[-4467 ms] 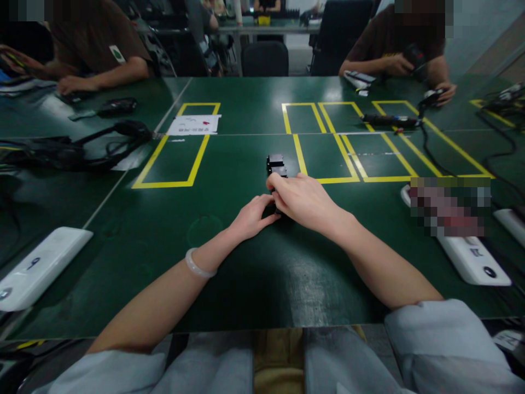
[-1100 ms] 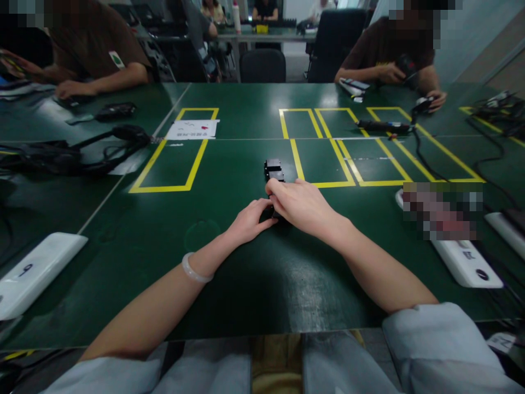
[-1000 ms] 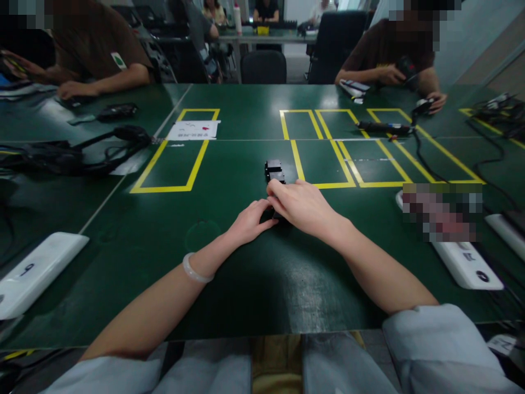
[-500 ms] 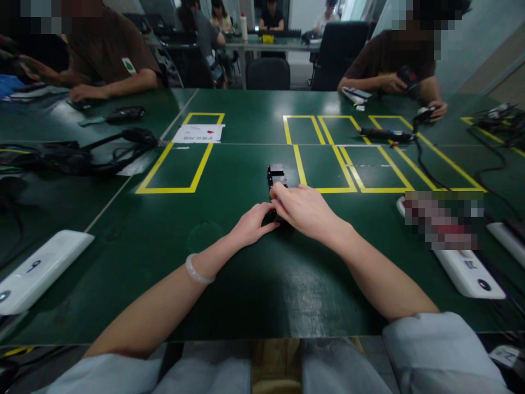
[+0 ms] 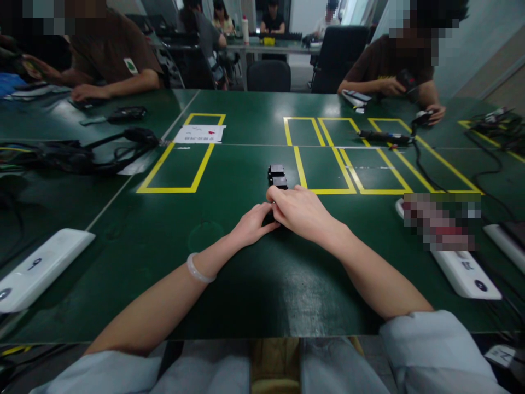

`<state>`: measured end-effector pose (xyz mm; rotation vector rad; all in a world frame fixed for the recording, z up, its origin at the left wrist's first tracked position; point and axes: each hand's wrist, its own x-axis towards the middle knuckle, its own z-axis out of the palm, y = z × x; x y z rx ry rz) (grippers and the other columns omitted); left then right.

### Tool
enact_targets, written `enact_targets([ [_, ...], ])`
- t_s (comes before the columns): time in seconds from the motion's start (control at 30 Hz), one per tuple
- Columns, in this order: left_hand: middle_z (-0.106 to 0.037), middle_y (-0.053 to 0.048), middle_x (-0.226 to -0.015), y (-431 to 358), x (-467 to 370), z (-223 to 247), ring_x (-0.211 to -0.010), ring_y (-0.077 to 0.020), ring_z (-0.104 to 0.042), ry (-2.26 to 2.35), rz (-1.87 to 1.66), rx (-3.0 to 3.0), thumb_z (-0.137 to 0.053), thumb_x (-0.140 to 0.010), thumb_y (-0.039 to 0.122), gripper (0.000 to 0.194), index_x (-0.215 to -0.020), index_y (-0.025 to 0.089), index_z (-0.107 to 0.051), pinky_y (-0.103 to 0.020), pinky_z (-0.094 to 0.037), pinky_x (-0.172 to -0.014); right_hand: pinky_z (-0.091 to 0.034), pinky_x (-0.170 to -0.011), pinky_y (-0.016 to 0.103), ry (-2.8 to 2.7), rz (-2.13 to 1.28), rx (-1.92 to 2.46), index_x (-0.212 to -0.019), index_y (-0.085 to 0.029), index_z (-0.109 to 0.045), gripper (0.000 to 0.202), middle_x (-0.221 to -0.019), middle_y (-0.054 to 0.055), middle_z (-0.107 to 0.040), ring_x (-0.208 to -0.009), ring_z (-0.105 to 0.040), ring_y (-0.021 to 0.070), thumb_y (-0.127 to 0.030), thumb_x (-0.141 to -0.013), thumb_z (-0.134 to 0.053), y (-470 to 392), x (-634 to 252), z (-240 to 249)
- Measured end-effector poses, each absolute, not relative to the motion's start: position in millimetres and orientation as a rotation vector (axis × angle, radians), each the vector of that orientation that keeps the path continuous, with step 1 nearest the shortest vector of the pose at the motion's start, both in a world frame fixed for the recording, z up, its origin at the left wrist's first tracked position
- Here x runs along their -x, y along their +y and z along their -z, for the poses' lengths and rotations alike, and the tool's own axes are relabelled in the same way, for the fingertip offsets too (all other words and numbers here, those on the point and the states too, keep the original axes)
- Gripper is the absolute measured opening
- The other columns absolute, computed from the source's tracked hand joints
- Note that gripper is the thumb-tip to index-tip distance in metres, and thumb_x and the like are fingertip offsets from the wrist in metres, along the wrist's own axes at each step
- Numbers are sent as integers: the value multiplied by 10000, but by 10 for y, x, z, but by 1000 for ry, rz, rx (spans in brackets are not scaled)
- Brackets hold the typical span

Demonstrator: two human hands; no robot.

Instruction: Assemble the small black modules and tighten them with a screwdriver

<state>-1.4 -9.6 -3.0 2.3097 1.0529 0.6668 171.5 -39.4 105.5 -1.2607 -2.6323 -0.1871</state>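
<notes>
A small black device made of block-like sections with grey upper faces (image 5: 278,176) lies on the green table (image 5: 156,295) in front of me. Its far sections show; the near part is covered by my hands. My left hand (image 5: 255,223), with a pale bangle on its wrist, is closed around the near end, its thumb and fingers curled on the left side. From the right, my right hand (image 5: 301,210) reaches over the same end with its fingers bent together on top. Exactly what the right fingertips grip is hidden.
Yellow tape outlines (image 5: 353,191) mark the table beyond my hands. White numbered power banks (image 5: 45,268) lie at both sides. Black cables (image 5: 82,150) spread on the left. A paper label (image 5: 199,134) lies ahead. Two people sit opposite, one holding a black tool (image 5: 406,80).
My right hand has shifted slightly down and left, baring a little more of the black device. The left hand stays in place. The view has tilted slightly.
</notes>
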Motion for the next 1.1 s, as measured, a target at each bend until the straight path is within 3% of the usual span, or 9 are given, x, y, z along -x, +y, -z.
enact_targets([
  [0.27, -594, -106, -1162, -93, 14, 42, -1075, -292, -563, 1050, -666, -2307, -551, -893, 492, 406, -1145, 174, -535, -442, -463, -931, -266, -660, 291, -2642, 215, 1300, -973, -175, -531, 179, -795, 19, -697, -673, -612, 149, -190, -933, -357, -398, -1695, -1062],
  [0.5, -616, -86, -1053, -81, 25, 72, -973, -279, -589, 1099, -622, -2307, -561, -886, 483, 354, -1060, 175, -560, -428, -484, -875, -268, -678, 298, -2653, 272, 1379, -982, -184, -529, 245, -766, 49, -707, -668, -627, 177, -342, -981, -341, -403, -1681, -1055],
  [0.73, -585, -114, -1186, -85, 21, 55, -1101, -303, -555, 1055, -687, -2292, -570, -882, 475, 429, -1175, 168, -510, -444, -469, -931, -264, -660, 301, -2696, 291, 1335, -1008, -166, -521, 201, -759, 48, -703, -649, -623, 172, -201, -961, -329, -392, -1615, -1099],
  [1.1, -610, -101, -1079, -87, 3, 51, -1014, -288, -574, 1065, -648, -2316, -566, -887, 473, 353, -1065, 169, -556, -435, -475, -884, -282, -635, 285, -2652, 250, 1346, -1010, -176, -509, 186, -782, 26, -692, -664, -619, 162, -223, -945, -341, -354, -1662, -1090],
])
